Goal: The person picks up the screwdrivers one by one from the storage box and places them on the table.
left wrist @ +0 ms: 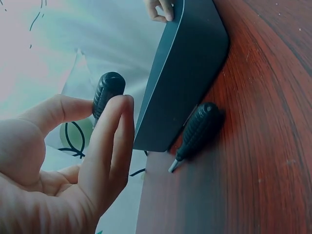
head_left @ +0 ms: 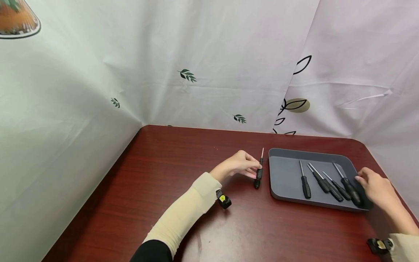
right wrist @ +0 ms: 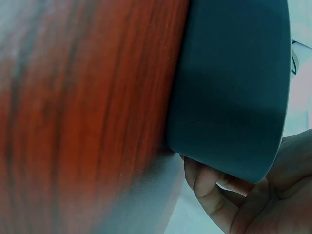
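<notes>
My left hand [head_left: 240,166] pinches a small black-handled screwdriver [left wrist: 108,92] between thumb and fingertips, just left of the tray and above the table. Below it, a second black-handled screwdriver [left wrist: 199,127] lies on the table beside the tray wall; in the head view it is mostly hidden behind the hand and the held one. At the right, my right hand [head_left: 379,187] grips the end of the grey tray [head_left: 284,174], with fingers [right wrist: 207,183] against its outer side. Several black-handled screwdrivers lie inside the tray, among them one with a thick handle [head_left: 351,192].
The reddish-brown wooden table [head_left: 157,174] extends left and in front of the tray. A white curtain [head_left: 209,54] with leaf prints hangs along the back and sides. The tray stands close to the table's back right corner.
</notes>
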Motion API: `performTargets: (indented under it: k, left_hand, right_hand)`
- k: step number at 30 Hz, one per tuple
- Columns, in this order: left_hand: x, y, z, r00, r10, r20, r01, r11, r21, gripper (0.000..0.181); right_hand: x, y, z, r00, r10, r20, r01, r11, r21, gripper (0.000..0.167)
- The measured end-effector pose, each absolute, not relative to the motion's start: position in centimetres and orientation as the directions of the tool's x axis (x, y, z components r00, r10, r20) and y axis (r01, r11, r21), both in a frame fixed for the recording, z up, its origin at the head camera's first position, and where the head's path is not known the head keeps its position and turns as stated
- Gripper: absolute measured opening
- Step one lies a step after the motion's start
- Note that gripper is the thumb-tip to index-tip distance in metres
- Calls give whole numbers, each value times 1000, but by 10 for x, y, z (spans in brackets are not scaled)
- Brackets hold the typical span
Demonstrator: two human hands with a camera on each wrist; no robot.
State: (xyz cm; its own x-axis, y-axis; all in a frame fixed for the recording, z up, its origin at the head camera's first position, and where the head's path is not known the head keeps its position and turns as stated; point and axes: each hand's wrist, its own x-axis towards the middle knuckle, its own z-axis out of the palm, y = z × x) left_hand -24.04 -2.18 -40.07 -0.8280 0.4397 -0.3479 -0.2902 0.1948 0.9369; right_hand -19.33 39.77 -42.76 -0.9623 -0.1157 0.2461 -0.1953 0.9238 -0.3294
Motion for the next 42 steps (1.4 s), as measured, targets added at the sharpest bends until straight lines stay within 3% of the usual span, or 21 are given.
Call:
performTargets:
  k: [9,42]
  left_hand:
    - [-242,-33,-402,-833,444,-331,-295,149,944,18]
    - [-244,-64,-413,-814,432,-388,-336,194,922,24]
  right_hand:
    - [-194,398,-427,-966,-109,233,-184,926,-331,10]
    - [-195,400,-429,-966,-111,234,-187,925,-332,10]
